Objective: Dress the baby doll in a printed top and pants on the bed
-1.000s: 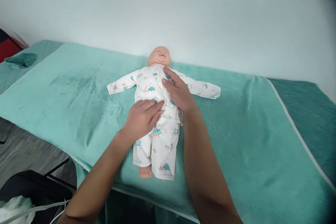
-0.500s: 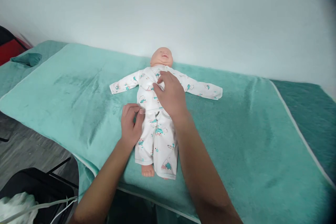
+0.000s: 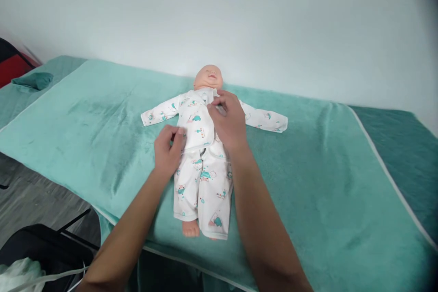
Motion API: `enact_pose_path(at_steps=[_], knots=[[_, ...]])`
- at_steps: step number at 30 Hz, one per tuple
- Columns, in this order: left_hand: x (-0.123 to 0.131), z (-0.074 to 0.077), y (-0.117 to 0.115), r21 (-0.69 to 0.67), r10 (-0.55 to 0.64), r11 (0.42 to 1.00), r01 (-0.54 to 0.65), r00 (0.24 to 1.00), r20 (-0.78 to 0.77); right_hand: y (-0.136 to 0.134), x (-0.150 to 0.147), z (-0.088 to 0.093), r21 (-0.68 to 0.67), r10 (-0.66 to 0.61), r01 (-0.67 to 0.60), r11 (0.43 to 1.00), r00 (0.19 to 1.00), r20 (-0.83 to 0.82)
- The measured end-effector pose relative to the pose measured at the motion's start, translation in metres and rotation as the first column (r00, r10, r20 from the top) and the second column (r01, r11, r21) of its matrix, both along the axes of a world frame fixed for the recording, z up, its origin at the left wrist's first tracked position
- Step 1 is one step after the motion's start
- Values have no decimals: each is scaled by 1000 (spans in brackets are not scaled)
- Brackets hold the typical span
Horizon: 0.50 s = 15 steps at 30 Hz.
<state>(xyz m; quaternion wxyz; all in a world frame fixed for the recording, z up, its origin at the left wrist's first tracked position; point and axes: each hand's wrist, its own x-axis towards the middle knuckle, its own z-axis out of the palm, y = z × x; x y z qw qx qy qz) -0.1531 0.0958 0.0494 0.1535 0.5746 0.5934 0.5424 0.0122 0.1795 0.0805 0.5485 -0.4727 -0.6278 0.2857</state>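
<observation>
A baby doll (image 3: 208, 77) lies on its back, dressed in a white printed baby shirt (image 3: 193, 121) and matching pants (image 3: 214, 196). Both sleeves stretch out sideways, and one foot shows below a pant leg. My left hand (image 3: 167, 149) is closed in a pinch at the side of the shirt, close above its hem. Over the doll's chest, my right hand (image 3: 229, 118) pinches the front edge of the shirt with thumb and fingers; its palm hides part of the shirt's other side.
A green plush cover (image 3: 308, 191) with pale piping drapes the bed, which stands against a white wall (image 3: 219, 13). A face hole (image 3: 34, 81) is at the far left. Below left stands a black chair (image 3: 44, 251) with pale cloth on it.
The shirt's front panel now lies spread flatter across the belly. My right hand has shifted slightly right, and my left hand has moved a little up along the shirt's side.
</observation>
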Motion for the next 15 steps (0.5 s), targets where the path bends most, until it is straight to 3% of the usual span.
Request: enact_pose_path(at_steps=[3,6,10,15], knots=[[-3,15,51,-17,-23,1000,22,997,-75,6,2,-4,-51,-48,45,998,997,-57],[4,31,96,-62,-172,984,165,977,-123,14,6,-5,-126,-97,92,988,995,-32],[22,47,126,-90,-356,934,345,919,-170,27,7,-2,-181,-93,110,977,991,101],[32,51,153,-127,-249,963,236,963,-101,56,4,1,-140,-140,190,972,942,306]])
